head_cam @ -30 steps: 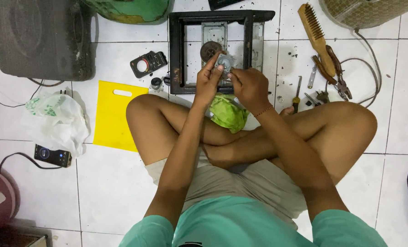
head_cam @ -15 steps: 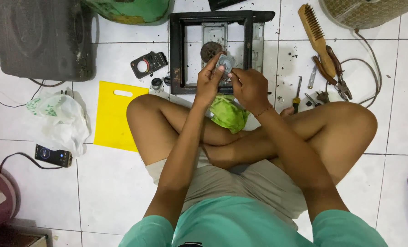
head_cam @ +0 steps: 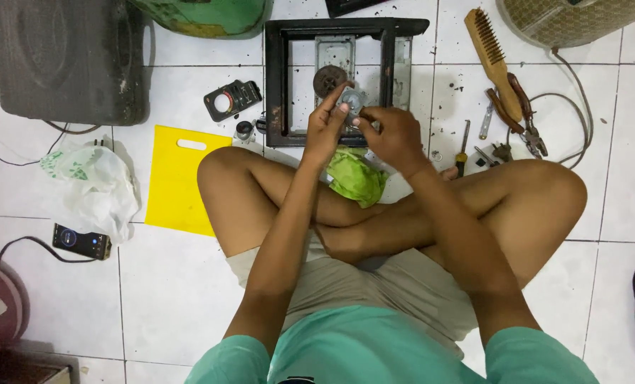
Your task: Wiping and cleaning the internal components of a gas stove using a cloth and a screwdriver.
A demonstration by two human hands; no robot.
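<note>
Hands: our left hand [head_cam: 324,128] and right hand [head_cam: 394,135] meet over the near rail of the black stove frame [head_cam: 275,78]; both pinch a small round metal part [head_cam: 351,101] between fingertips.
Part: held above the frame's opening, just near-right of the dark round burner piece [head_cam: 329,78]. Its flat face is turned up towards us; being round, it shows no long axis we can tell.
In the way: a green cloth [head_cam: 356,178] lies under our wrists, against our crossed legs.
Left side: yellow cutting board [head_cam: 179,178], white plastic bag [head_cam: 93,185], small black gauge [head_cam: 232,99], black case [head_cam: 65,57] far left.
Right side: wire brush [head_cam: 492,53], pliers [head_cam: 520,110], screwdriver [head_cam: 462,149] on the tiles.
Room: the frame's rails close in the far side and both flanks; bare tile lies between frame and brush.
</note>
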